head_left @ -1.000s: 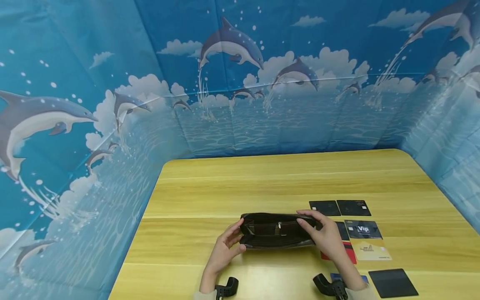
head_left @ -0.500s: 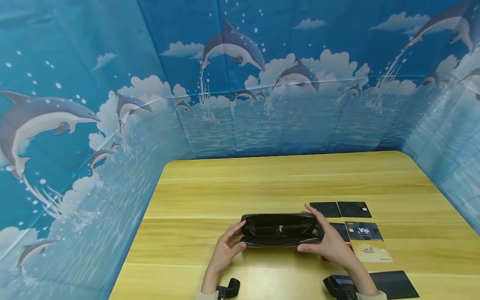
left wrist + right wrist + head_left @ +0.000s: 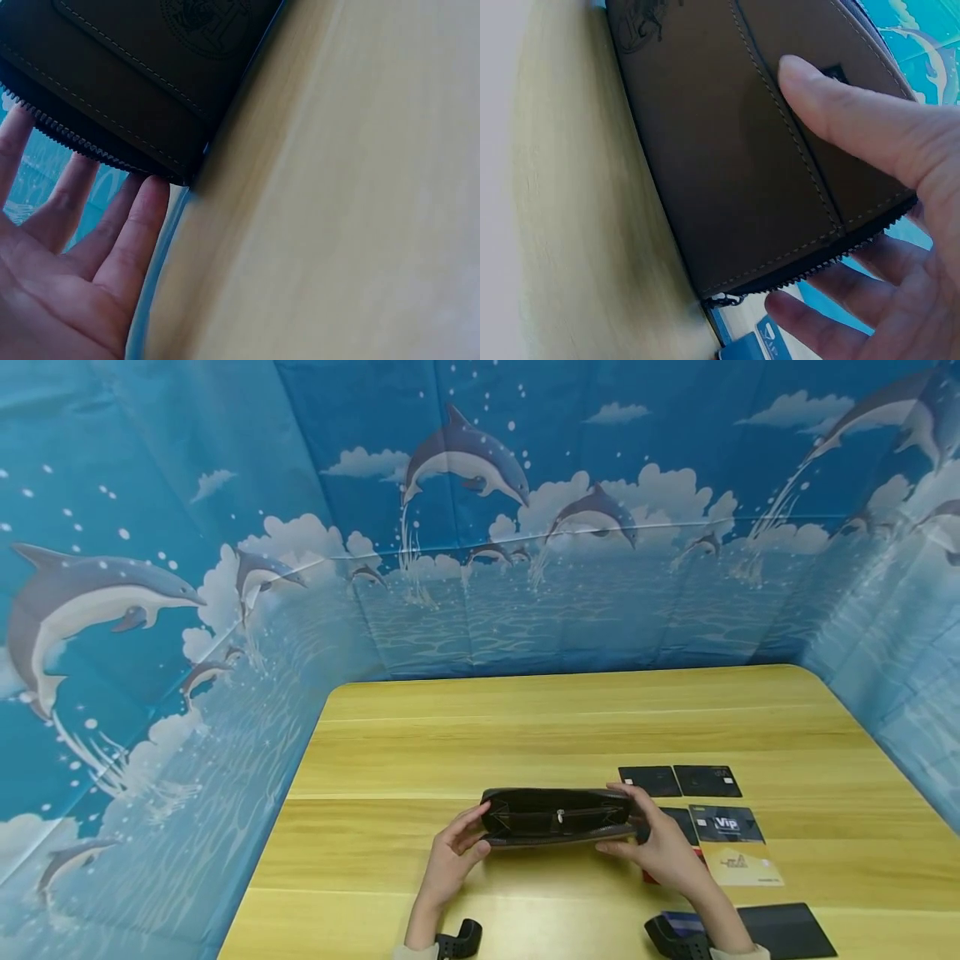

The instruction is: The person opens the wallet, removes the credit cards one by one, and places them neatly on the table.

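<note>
A long dark brown zip-around wallet (image 3: 528, 822) stands on edge with its mouth spread upward, showing inner pockets and a small zip pull (image 3: 559, 816). My left hand (image 3: 450, 856) holds its left end, thumb at the front corner. In the left wrist view, fingertips touch the toothed zip edge (image 3: 71, 140); the thumb is out of sight there. The right hand (image 3: 663, 847) grips the other end. In the right wrist view its thumb (image 3: 840, 112) presses the stitched outer face, and the other fingers lie by the zip side, partly hidden.
Several cards lie right of the wallet: two black cards (image 3: 707, 781) at the back, a Vip card (image 3: 726, 823), a yellow card (image 3: 738, 863), and others partly under the right hand. A black flat piece (image 3: 787, 930) lies nearest the front. A dolphin-print curtain (image 3: 480, 602) surrounds the table (image 3: 420, 735).
My right hand has drawn its thumb from inside the wallet and now holds the right end from outside. The wallet's mouth has narrowed a little. My left hand stays in place.
</note>
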`<state>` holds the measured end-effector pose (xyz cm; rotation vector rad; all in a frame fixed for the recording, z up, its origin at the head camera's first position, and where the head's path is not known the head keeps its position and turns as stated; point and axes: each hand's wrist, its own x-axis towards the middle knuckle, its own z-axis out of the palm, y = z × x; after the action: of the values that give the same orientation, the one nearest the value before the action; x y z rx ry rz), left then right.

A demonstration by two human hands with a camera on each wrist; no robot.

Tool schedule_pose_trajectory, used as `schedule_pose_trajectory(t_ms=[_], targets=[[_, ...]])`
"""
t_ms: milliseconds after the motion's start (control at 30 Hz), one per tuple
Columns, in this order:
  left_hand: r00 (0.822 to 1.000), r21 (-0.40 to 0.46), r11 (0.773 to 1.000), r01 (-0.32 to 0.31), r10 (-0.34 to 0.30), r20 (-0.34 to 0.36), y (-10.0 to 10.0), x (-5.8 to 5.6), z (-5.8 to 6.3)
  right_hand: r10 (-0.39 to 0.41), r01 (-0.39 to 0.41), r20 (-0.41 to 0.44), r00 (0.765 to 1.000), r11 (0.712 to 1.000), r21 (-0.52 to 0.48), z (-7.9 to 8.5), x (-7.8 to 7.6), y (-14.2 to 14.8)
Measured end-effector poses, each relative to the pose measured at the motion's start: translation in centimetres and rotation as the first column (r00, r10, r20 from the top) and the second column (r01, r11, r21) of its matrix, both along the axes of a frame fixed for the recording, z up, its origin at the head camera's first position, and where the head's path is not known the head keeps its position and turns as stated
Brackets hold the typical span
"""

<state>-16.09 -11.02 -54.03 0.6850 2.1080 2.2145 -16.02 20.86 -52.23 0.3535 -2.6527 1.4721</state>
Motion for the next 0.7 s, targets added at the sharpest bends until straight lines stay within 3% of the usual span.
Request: schedule_pose_trajectory(t_ms=[300, 500, 700], targets=[[0.986, 0.021, 0.996, -0.085, 0.081, 0.143, -0.17, -0.17, -0.76, -0.063, 0.063, -0.033, 0.998, 0.998, 0.011, -0.34, -0.01, -0.50], [0.987, 0.057, 0.992, -0.109, 0.101, 0.127, 0.11, -0.05, -0.11, -0.087, 0.087, -0.032, 0.996, 0.996, 0.008, -0.58, 0.01, -0.58], [0.988, 0.024, 0.993, -0.117, 0.113, 0.103, 0.16, -0.19, -0.04, -0.094, 0.094, -0.078, 0.993, 0.996, 0.006, -0.55, -0.12, -0.76]])
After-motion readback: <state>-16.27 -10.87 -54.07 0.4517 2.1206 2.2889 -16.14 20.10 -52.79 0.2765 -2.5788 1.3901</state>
